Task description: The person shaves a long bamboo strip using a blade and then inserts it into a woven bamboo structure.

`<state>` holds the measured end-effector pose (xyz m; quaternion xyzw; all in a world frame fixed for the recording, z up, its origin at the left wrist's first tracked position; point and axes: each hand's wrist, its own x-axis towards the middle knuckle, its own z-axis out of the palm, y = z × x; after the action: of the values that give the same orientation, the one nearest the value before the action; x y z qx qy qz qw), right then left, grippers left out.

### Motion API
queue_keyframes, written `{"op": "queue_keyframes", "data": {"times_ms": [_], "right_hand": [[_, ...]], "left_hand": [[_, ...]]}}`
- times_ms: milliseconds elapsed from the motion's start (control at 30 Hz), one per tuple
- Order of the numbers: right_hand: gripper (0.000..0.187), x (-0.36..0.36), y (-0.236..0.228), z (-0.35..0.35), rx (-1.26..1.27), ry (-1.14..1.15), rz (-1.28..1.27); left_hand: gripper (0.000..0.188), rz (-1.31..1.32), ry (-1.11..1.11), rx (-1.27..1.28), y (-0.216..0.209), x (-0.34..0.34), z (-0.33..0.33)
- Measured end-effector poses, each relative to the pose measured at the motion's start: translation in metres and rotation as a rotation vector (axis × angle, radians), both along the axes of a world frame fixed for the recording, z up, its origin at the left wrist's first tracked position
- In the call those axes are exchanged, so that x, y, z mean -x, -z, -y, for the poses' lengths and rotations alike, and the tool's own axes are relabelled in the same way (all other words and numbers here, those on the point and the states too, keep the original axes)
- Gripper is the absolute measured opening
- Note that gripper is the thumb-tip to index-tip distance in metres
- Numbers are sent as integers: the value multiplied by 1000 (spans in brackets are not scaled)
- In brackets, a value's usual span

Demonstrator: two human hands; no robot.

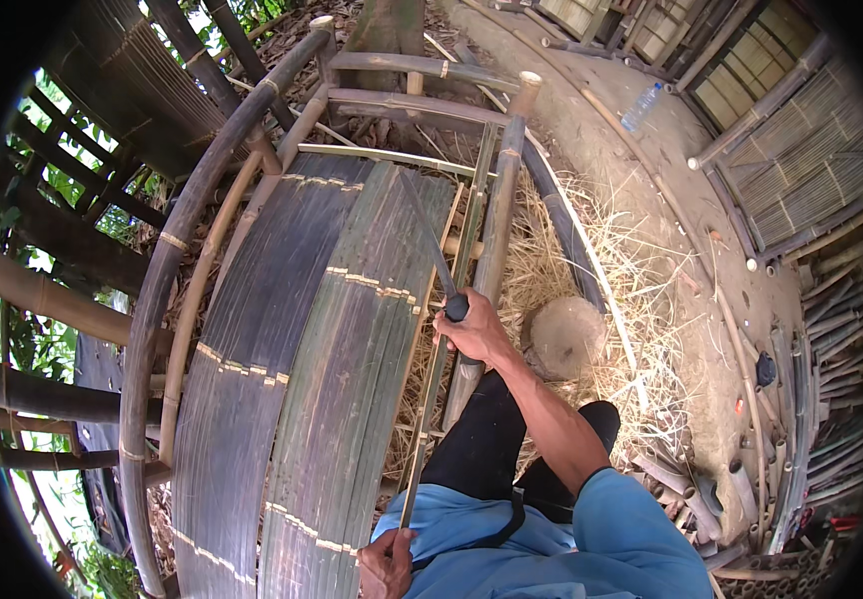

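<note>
My right hand (473,329) is closed round the dark handle of a long knife (426,228), whose narrow grey blade points away and to the left over the slats. Close to my body, my left hand (385,565) grips the near end of a long, thin bamboo strip (435,384). That strip runs away from me, passing beside or under my right hand; the exact contact there is hidden. Left of both hands lies a bamboo slat platform (337,349), one half dark grey and the other greenish, with pale bands across it.
A bamboo rail (167,260) curves along the platform's left side, and a thick bamboo pole (504,200) borders its right. A round wood block (564,337) stands amid straw-like shavings (641,290). Farther right are a plastic bottle (641,108) and stacked bamboo poles (841,369).
</note>
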<state>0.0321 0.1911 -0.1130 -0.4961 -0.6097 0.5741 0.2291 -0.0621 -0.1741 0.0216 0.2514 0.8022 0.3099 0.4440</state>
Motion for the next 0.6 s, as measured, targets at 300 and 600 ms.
{"op": "queue_keyframes", "data": {"times_ms": [300,600], "right_hand": [[39,7,-7,13,-114,77,132],[41,7,-9,-14,-174,410,-37]], "left_hand": [[36,43,41,32,8,8,-1],[45,154,84,-136,6,-2,-48]]}}
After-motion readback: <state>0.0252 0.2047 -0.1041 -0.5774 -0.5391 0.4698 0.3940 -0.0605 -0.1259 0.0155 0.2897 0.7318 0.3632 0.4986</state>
